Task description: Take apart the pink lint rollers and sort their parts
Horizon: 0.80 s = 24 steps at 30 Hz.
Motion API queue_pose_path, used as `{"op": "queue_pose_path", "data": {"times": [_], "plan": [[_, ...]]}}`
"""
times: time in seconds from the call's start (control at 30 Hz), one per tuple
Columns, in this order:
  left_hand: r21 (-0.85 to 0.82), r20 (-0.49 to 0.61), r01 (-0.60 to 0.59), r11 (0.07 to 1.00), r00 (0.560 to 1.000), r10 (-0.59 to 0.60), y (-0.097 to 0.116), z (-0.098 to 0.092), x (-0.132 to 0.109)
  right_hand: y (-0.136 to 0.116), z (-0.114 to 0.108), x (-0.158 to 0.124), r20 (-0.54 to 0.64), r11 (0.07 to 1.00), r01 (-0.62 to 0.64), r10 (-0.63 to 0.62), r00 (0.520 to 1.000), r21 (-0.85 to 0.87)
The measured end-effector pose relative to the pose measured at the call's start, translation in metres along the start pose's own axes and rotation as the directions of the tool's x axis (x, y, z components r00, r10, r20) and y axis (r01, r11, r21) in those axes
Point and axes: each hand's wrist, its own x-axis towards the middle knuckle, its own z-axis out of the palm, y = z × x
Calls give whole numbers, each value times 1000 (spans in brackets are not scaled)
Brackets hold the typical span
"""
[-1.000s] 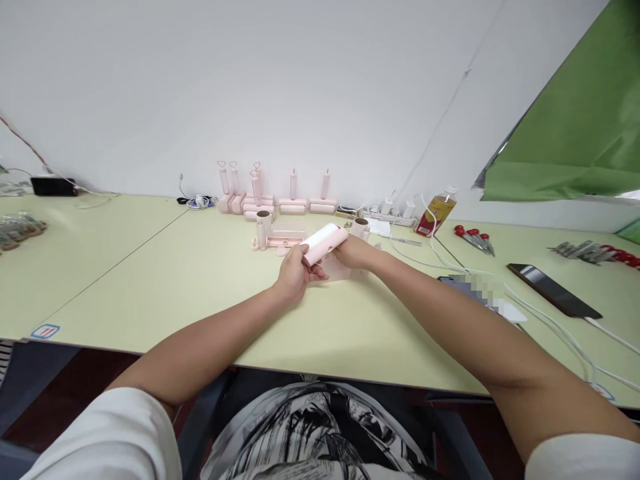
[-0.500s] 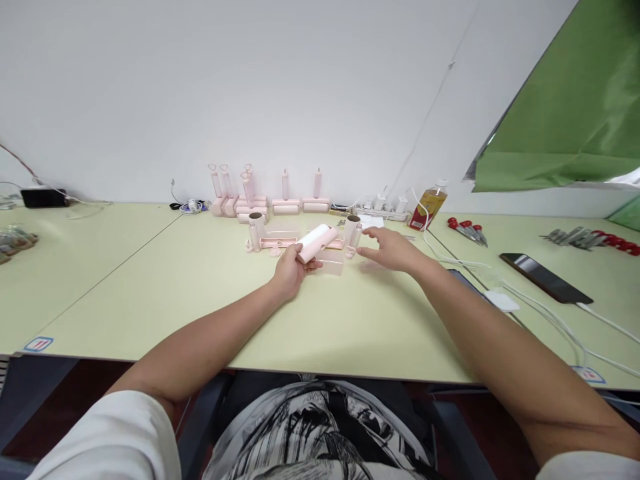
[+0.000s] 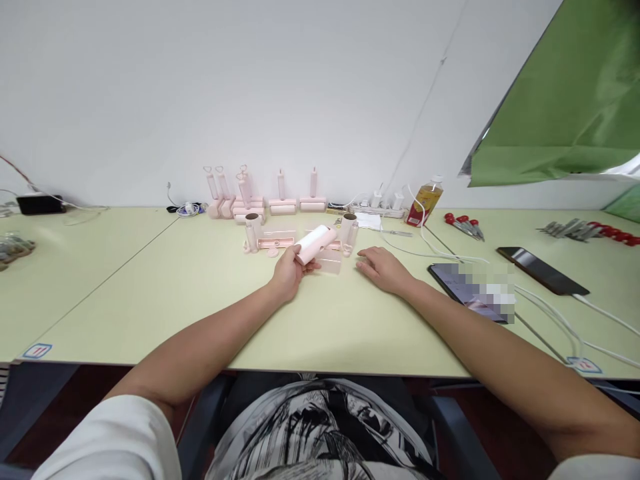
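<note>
In the head view my left hand [image 3: 289,273] is closed round a lint roller head [image 3: 316,244], a white roll with a pink casing, tilted up to the right over the table. My right hand [image 3: 384,268] rests low over the table to its right, fingers extended and apart, with nothing visible in them. Just beyond it stand a cardboard-cored roll [image 3: 349,229] and a clear handle beside it. A second cored roll [image 3: 253,231] stands on the left, next to an open pink casing [image 3: 275,243]. Below the roller head lies a clear cover [image 3: 330,262].
Several pink lint rollers [image 3: 283,205] stand along the wall. Behind my right hand are a power strip [image 3: 393,212] and a drink bottle [image 3: 425,201]. A phone [image 3: 450,283], white cables, another dark phone [image 3: 543,270] and red-handled tools [image 3: 465,227] lie to the right.
My right hand has drawn back from the clear handle and come down toward the table, uncovering a phone on the right. My left hand still holds the roller head. The view has shifted slightly.
</note>
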Motion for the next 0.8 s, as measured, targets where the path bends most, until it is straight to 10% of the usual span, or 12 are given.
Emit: {"op": "queue_pose_path", "data": {"times": [0.27,0.47,0.8], "plan": [[42,190,-10,999,982,2,3,-3,-6,-30,-12,15,-341,935,57,70,937,349],[303,288,-171,938,954,80,14,-8,-12,-90,-24,27,26,439,-107,187,982,892],[499,271,-266,825,952,143,19,-24,-6,-87,-3,10,143,279,-171,119,983,945]]}}
